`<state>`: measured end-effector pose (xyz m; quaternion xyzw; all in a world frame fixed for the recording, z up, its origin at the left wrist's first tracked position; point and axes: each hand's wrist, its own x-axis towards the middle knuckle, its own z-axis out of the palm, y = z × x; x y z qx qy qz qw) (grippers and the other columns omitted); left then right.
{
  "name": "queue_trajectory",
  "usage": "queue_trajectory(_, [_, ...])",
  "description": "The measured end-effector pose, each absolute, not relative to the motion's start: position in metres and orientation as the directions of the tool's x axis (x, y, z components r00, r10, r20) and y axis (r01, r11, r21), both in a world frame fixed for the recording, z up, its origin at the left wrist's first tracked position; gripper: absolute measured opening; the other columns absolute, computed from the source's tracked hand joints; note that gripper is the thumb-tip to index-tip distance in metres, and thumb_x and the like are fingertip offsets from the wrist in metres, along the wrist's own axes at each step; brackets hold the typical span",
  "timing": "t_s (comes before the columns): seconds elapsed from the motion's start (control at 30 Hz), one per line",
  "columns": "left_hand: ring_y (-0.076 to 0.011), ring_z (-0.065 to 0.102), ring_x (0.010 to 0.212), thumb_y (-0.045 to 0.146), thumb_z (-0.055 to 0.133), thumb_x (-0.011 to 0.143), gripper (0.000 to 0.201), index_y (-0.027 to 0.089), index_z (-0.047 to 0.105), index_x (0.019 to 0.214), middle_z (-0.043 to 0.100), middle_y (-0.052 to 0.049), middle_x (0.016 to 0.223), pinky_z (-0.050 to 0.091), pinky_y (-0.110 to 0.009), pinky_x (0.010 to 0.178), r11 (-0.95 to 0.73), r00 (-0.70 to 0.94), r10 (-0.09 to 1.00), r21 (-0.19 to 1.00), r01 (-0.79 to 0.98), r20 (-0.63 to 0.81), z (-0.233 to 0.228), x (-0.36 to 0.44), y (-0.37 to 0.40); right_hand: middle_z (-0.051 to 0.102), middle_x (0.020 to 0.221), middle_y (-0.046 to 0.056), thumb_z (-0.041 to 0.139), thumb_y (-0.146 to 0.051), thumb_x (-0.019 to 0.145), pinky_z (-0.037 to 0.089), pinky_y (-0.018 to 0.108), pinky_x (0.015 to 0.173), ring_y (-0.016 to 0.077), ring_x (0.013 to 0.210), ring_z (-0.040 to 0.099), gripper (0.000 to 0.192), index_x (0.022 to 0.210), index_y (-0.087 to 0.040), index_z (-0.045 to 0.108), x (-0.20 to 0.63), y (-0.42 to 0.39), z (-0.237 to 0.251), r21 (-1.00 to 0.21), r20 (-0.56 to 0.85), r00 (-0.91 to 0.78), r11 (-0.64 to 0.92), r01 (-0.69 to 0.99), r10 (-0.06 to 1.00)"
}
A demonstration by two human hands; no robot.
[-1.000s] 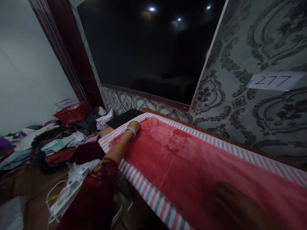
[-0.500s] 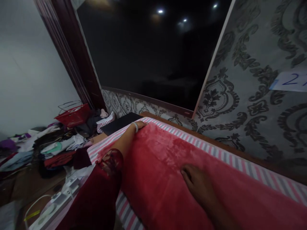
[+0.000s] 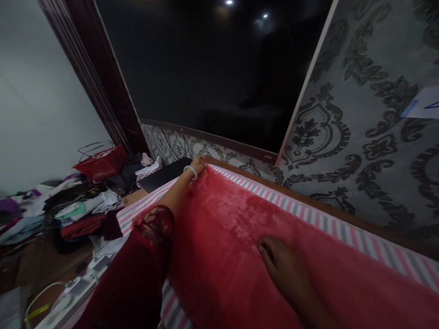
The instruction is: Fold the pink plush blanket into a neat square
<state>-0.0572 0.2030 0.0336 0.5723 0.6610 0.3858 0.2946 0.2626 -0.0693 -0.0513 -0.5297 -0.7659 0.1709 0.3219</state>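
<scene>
A red plush blanket (image 3: 219,228) lies spread with its smooth pile facing up. Pink, grey and white striped fabric (image 3: 295,205) shows along its far edge and at the left. My left hand (image 3: 198,163), with a pale bangle on the wrist, is stretched out to the far left corner, its fingers closed over the edge there; the fingertips are partly hidden. On the middle of the red pile rests my right hand (image 3: 283,262), its fingers loosely bent and the thumb apart from them, with nothing visible between.
A wooden ledge (image 3: 252,171) runs along the patterned wall below a large dark TV (image 3: 212,77). To the left are piled clothes (image 3: 82,219), a red bag (image 3: 101,163) and a flat black item (image 3: 164,176). A white power strip (image 3: 70,299) with a cable lies at the lower left.
My left hand has reached slightly farther up and left at the blanket's corner. My right hand stays in the same place, and the view has shifted a little.
</scene>
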Motion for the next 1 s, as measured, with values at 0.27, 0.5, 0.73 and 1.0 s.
queue_trajectory(0.27, [-0.0154, 0.064, 0.076, 0.017, 0.063, 0.081, 0.035, 0.013, 0.069, 0.116, 0.071, -0.007, 0.090, 0.052, -0.025, 0.071, 0.093, -0.188, 0.982, 0.818, 0.568, 0.018, 0.021, -0.056, 0.197, 0.065, 0.088, 0.006, 0.034, -0.040, 0.098, 0.043, 0.032, 0.070, 0.0209, 0.078, 0.061, 0.035, 0.086, -0.022, 0.061, 0.263, -0.070, -0.049, -0.607, 0.300, -0.233, 0.373, 0.702, 0.925])
queue_trajectory(0.5, [-0.0188, 0.063, 0.062, 0.033, 0.076, 0.071, 0.023, 0.012, 0.074, 0.082, 0.068, -0.007, 0.067, 0.051, -0.029, 0.061, 0.190, -0.116, 0.982, 0.701, 0.688, -0.152, 0.038, -0.101, 0.180, 0.066, 0.091, 0.006, 0.034, -0.042, 0.097, 0.043, 0.032, 0.071, 0.0215, 0.081, 0.062, 0.036, 0.088, -0.022, 0.062, 0.265, -0.069, -0.051, -0.592, 0.285, -0.235, 0.363, 0.719, 0.929])
queue_trajectory(0.73, [-0.0211, 0.065, 0.096, 0.024, 0.074, 0.072, 0.009, 0.017, 0.073, 0.078, 0.072, -0.005, 0.084, 0.049, -0.025, 0.086, 0.096, -0.127, 0.992, 0.541, 0.835, 0.020, 0.025, -0.085, 0.173, 0.068, 0.092, 0.007, 0.034, -0.044, 0.096, 0.046, 0.033, 0.071, 0.0223, 0.083, 0.064, 0.038, 0.089, -0.021, 0.064, 0.266, -0.069, -0.048, -0.589, 0.260, -0.251, 0.359, 0.724, 0.933])
queue_trajectory(1.0, [-0.0215, 0.063, 0.110, 0.019, 0.049, 0.092, 0.034, 0.013, 0.068, 0.120, 0.069, -0.013, 0.118, 0.047, -0.029, 0.098, 0.081, -0.185, 0.958, 0.410, 0.908, 0.220, 0.044, -0.092, 0.126, 0.068, 0.089, 0.006, 0.035, -0.049, 0.094, 0.047, 0.033, 0.069, 0.0228, 0.081, 0.064, 0.041, 0.086, -0.022, 0.064, 0.268, -0.070, -0.045, -0.589, 0.270, -0.247, 0.362, 0.723, 0.931])
